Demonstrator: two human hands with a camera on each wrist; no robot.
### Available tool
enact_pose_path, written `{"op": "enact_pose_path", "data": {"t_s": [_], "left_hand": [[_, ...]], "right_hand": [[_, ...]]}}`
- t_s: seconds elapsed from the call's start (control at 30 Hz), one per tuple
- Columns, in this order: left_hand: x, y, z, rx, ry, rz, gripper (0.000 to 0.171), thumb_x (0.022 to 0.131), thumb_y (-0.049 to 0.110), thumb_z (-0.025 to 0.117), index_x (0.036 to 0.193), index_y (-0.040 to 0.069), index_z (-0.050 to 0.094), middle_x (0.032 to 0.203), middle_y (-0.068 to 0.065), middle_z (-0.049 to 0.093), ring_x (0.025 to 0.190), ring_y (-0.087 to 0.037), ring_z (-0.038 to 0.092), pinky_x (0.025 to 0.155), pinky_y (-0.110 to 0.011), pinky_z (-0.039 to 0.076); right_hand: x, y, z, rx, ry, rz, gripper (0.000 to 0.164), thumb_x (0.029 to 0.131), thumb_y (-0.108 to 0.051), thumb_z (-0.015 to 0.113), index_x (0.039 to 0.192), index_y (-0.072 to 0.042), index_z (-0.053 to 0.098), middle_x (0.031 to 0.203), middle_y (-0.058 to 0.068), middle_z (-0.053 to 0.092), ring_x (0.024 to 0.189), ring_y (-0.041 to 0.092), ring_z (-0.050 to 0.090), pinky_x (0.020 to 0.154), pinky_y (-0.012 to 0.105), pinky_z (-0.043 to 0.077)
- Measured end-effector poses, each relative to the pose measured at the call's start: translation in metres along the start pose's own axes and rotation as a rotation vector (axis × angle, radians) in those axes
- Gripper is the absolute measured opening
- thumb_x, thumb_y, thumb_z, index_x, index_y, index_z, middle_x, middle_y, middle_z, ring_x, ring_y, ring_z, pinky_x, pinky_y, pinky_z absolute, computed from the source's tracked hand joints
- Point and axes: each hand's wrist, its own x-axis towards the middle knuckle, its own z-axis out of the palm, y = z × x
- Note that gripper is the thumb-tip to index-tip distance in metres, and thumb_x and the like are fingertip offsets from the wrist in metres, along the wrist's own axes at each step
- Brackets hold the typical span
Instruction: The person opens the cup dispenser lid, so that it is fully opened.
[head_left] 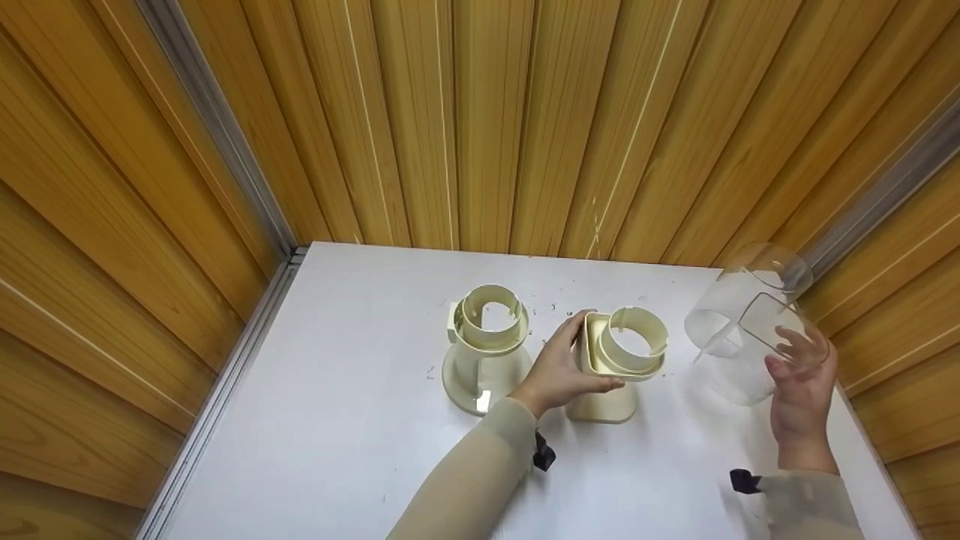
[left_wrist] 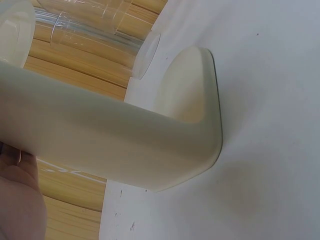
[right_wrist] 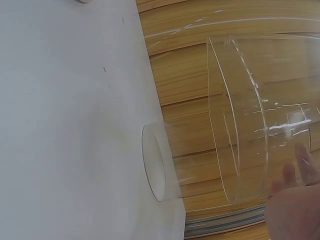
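Observation:
My left hand (head_left: pixel 556 369) grips a cream plastic stand (head_left: pixel 600 405) by its upper part, fingers at the back and thumb in front. A round open collar (head_left: pixel 637 341) tops this stand. In the left wrist view, the stand's upright and flat foot (left_wrist: pixel 187 90) show, the foot on or just over the table. My right hand (head_left: pixel 804 375) holds a clear, wide container (right_wrist: pixel 280 100) above the table, with fingers curled about its side. Behind it, a narrower clear tube (right_wrist: pixel 172 165) stands on the table. A second cream stand (head_left: pixel 491 330), with a round base, is left of my left hand.
The white table (head_left: pixel 337 420) is bounded by wood-patterned walls (head_left: pixel 487 127) at the back and both sides. Metal rails (head_left: pixel 217 442) run along the left edge and up the corners. Small dark specks lie near the stands.

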Motion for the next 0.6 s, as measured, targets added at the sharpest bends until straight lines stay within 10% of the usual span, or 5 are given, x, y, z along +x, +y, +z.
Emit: {"op": "enact_pose_path", "data": {"t_s": [0.27, 0.6], "left_hand": [[-0.001, 0.000, -0.001, 0.000, 0.000, -0.003, 0.121, 0.069, 0.019, 0.110, 0.171, 0.026, 0.046, 0.165, 0.017, 0.056, 0.163, -0.006, 0.044, 0.143, -0.040, 0.029], [0.000, 0.000, 0.000, 0.021, 0.009, -0.010, 0.122, 0.068, 0.020, 0.110, 0.171, 0.029, 0.046, 0.168, 0.014, 0.055, 0.164, -0.007, 0.044, 0.143, -0.040, 0.029]], "right_hand": [[-0.006, -0.002, -0.010, -0.286, 0.011, 0.222, 0.077, 0.101, 0.017, 0.064, 0.163, -0.021, 0.039, 0.150, -0.004, 0.060, 0.134, 0.015, 0.043, 0.100, 0.018, 0.054], [-0.009, 0.010, -0.019, -0.501, -0.014, 0.259, 0.085, 0.099, 0.015, 0.072, 0.167, -0.019, 0.036, 0.149, -0.011, 0.059, 0.132, 0.007, 0.048, 0.100, 0.015, 0.047]]}}
